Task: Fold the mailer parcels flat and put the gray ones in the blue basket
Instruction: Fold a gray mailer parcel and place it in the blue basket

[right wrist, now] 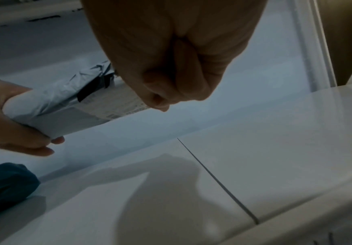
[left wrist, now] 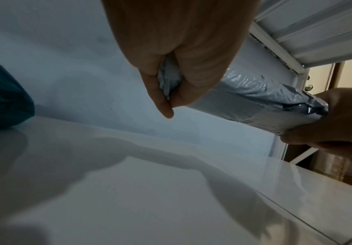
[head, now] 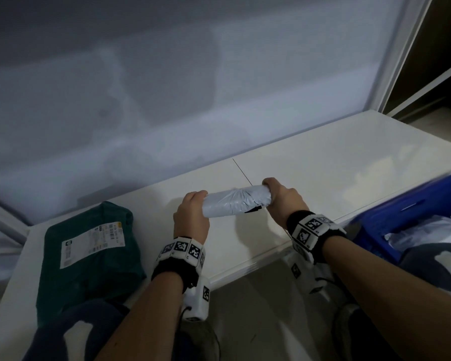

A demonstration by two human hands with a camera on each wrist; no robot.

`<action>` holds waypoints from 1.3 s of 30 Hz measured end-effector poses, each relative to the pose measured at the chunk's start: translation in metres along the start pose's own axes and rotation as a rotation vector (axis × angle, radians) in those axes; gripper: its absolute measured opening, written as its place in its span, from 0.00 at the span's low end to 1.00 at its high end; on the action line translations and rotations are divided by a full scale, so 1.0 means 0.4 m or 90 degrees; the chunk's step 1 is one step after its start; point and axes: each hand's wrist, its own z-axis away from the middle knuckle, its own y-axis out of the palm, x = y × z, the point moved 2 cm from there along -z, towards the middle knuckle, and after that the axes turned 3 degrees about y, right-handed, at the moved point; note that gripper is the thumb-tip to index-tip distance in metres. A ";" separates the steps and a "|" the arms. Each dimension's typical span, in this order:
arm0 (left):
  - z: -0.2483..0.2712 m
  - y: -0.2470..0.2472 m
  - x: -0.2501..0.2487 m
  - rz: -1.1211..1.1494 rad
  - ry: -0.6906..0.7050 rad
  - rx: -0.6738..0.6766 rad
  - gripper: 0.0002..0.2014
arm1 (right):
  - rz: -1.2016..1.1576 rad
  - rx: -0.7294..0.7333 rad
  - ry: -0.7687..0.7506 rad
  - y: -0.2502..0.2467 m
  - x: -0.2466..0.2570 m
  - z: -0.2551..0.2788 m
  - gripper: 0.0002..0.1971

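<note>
Gray plastic mailer parcel (head: 235, 206), rolled, gripped at both ends by left hand (head: 192, 217) and right hand (head: 284, 201) fingers above the white surface (head: 323, 162); blue basket (head: 414, 212) already holds one, green parcel (head: 89, 254) remains.

Count: two hands, three mailers in view, one basket, one desk.

One rolled gray mailer (head: 235, 204) is gripped at its ends by one left hand (head: 192, 217) and one right hand (head: 284, 199) above the desk's (head: 323, 157) near edge. One green mailer (head: 89, 254) lies at the desk's left end. One blue basket (head: 412, 212) at the right end holds at least one gray mailer (head: 425, 233).
</note>
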 end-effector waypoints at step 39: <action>-0.026 0.480 -0.715 0.629 -0.073 0.432 0.42 | -0.881 -0.374 0.356 -0.434 -0.617 0.187 0.26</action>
